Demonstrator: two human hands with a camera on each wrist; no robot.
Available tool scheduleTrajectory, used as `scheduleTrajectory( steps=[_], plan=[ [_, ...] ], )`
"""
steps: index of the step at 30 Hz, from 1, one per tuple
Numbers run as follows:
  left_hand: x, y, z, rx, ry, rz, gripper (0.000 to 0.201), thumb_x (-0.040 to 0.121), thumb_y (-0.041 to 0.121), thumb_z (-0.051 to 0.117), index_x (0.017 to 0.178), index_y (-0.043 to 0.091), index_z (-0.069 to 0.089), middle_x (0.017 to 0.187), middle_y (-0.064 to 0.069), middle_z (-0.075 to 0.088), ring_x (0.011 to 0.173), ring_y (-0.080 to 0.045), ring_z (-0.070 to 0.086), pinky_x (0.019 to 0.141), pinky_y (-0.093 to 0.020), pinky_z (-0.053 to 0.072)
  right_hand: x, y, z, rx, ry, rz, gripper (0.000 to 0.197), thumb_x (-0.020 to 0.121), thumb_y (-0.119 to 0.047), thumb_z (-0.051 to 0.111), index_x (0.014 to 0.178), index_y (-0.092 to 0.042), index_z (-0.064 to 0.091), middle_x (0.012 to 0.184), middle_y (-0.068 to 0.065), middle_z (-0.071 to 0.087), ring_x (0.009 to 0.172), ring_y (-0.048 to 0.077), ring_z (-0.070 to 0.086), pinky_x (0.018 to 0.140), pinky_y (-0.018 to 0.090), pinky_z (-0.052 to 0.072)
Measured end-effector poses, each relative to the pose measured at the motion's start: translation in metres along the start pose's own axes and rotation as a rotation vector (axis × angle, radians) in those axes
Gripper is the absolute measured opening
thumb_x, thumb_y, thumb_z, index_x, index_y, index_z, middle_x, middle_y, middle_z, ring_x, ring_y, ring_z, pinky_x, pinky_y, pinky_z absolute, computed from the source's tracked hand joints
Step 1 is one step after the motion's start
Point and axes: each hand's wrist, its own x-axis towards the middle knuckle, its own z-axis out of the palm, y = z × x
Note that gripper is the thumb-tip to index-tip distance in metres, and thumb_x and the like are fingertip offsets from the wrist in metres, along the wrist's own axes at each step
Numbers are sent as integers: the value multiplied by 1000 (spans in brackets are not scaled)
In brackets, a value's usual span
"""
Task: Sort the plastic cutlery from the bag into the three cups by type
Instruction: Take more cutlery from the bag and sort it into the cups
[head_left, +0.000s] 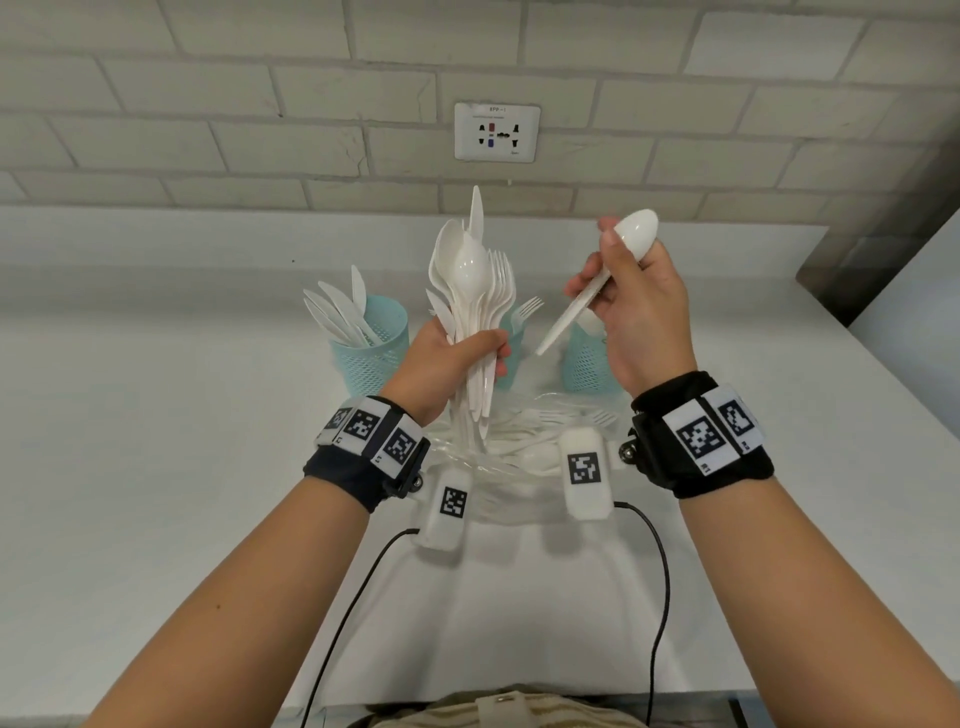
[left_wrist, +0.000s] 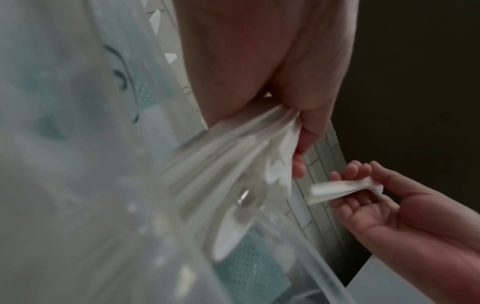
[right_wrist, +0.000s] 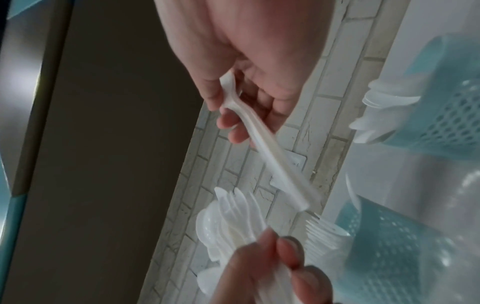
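Note:
My left hand (head_left: 457, 358) grips a thick bundle of white cutlery (head_left: 475, 291), spoons, forks and a knife fanned upward, held above the counter. My right hand (head_left: 631, 301) holds a single white spoon (head_left: 597, 283) by its neck, bowl up and handle pointing down-left over the cups. In the right wrist view the spoon (right_wrist: 262, 148) runs from my fingers toward the bundle (right_wrist: 228, 222). Three teal mesh cups stand behind: the left cup (head_left: 371, 343) holds knives, the middle cup (head_left: 511, 353) holds forks, the right cup (head_left: 589, 364) is partly hidden by my hand.
A clear plastic bag (head_left: 519, 441) with more forks and spoons lies on the white counter (head_left: 156, 415) beneath my wrists. A tiled wall with a socket plate (head_left: 497, 132) rises behind the cups. A dark panel (head_left: 893, 249) borders the counter at the right.

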Motion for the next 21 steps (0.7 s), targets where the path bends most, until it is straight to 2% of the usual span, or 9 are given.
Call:
scheduleTrajectory(
  steps=[2,5,9,12,14,16,18,21],
  plan=[
    [0,0,-1,0,7,9,5,88,5,61,86,10,60,65,-2,63,58,-17,59,61,-30,52,6,0,-3,-54,-31,-49,17,96,-17,50,111,-19,58,71,1,47,68,15,49,74,29,52],
    [-1,2,-2,-6,22,27,7,88,4,62,85,8,57,63,-4,57,55,-16,55,55,-27,49,19,-6,-12,-87,14,-120,21,98,-24,42,113,-21,56,71,-2,43,65,8,46,72,27,50],
    [0,3,-5,-19,25,27,4,88,4,62,90,5,58,62,-4,59,56,-16,57,57,-27,50,44,-12,-30,-176,84,-197,26,99,-24,38,121,-20,51,73,-3,49,73,11,49,85,30,49],
    [0,5,-4,-48,35,21,5,88,1,59,92,2,58,61,-5,62,57,-18,61,59,-27,53,56,-3,-40,-250,99,-208,21,96,-23,41,112,-28,53,86,1,58,77,10,54,98,41,46],
    [0,6,-2,-84,39,12,5,88,-2,58,92,1,58,60,-6,62,56,-19,63,58,-27,54,60,10,-45,-322,93,-181,22,93,-22,43,112,-28,52,98,7,60,82,14,57,100,43,44],
    [1,6,-1,-85,42,5,4,87,-3,57,89,1,58,60,-6,62,56,-20,64,58,-27,54,61,23,-47,-455,77,-97,35,91,-17,47,126,-21,44,103,9,60,87,16,58,93,35,47],
    [1,7,-1,-67,38,0,3,87,-1,58,88,1,58,61,-5,62,57,-20,64,57,-27,54,61,34,-51,-640,57,36,52,90,-10,52,138,-21,35,112,8,55,95,18,54,85,25,44],
    [2,7,-2,-23,26,6,6,87,3,61,92,2,58,66,-6,61,59,-19,63,57,-27,52,57,41,-55,-883,-8,138,59,89,-12,55,142,-21,32,126,9,49,112,24,50,91,27,37]
  ],
)
